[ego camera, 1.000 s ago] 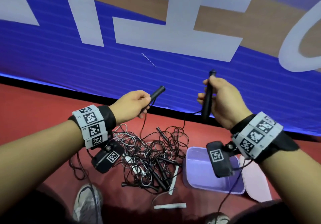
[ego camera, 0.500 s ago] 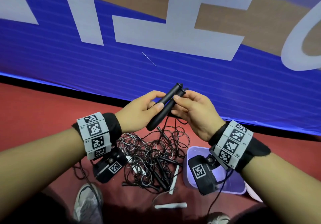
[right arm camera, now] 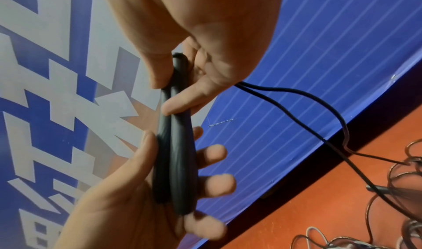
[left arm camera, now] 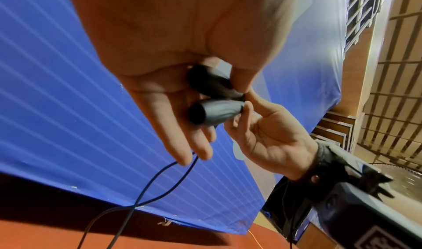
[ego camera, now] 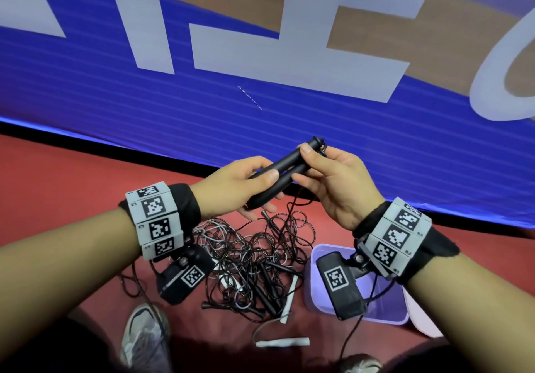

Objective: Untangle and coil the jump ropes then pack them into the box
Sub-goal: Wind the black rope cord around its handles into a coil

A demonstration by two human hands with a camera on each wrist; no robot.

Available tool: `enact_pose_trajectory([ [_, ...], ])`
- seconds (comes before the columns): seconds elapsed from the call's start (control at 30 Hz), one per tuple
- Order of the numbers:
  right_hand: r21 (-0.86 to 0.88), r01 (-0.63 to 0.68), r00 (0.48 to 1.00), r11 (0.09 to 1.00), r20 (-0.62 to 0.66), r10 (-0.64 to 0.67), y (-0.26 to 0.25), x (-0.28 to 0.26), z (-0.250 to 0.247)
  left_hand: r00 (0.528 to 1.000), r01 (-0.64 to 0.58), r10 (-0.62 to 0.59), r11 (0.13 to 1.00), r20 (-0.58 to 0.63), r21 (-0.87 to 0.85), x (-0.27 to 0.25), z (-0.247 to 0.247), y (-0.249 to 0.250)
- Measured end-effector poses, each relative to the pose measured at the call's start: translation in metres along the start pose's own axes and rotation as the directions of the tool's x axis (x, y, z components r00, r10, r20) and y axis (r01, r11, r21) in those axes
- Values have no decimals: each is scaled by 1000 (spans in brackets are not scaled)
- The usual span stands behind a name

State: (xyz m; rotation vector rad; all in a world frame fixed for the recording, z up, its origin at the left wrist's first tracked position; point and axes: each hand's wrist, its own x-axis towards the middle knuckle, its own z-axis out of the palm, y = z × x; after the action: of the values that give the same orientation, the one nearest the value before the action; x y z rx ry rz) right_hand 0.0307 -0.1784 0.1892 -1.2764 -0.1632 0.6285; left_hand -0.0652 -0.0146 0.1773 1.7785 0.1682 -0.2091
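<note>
Both hands point(right arm camera: 141, 207) pinch 2 black handles point(right arm camera: 175, 162) together.

a blue banner point(ego camera: 173, 106) with large pale lettering and tan patches hangs behind, its lower edge meeting a red floor point(ego camera: 58, 175). the left wrist view shows a tan wall with a barred window point(left arm camera: 365, 9).

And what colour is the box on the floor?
The box is light purple, seen best in the head view.

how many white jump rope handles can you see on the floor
2 clearly. One white handle lies at the right edge of the tangled ropes, beside the purple box. Another lies alone nearer the person. More may be buried in the tangle.
</note>
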Motion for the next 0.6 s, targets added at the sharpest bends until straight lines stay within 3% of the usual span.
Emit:
enact_pose_trajectory([
  [0.17, -31, 2, 1000, 1000, 8, -2, -5, 0, -3, 994, 37, -31, 998, 108, -54, -3, -7, 3],
  [0.47, -67, 23, 999, 997, 43, -20, -2, 1, -6, 999, 1, -4, 998, 42, 69, -1, 1, -1],
  [0.6, -204, 13, 981, 979, 194, 27, -16, 0, -16, 999, -46, 44, 996, 24, 76, -8, -3, 10],
])
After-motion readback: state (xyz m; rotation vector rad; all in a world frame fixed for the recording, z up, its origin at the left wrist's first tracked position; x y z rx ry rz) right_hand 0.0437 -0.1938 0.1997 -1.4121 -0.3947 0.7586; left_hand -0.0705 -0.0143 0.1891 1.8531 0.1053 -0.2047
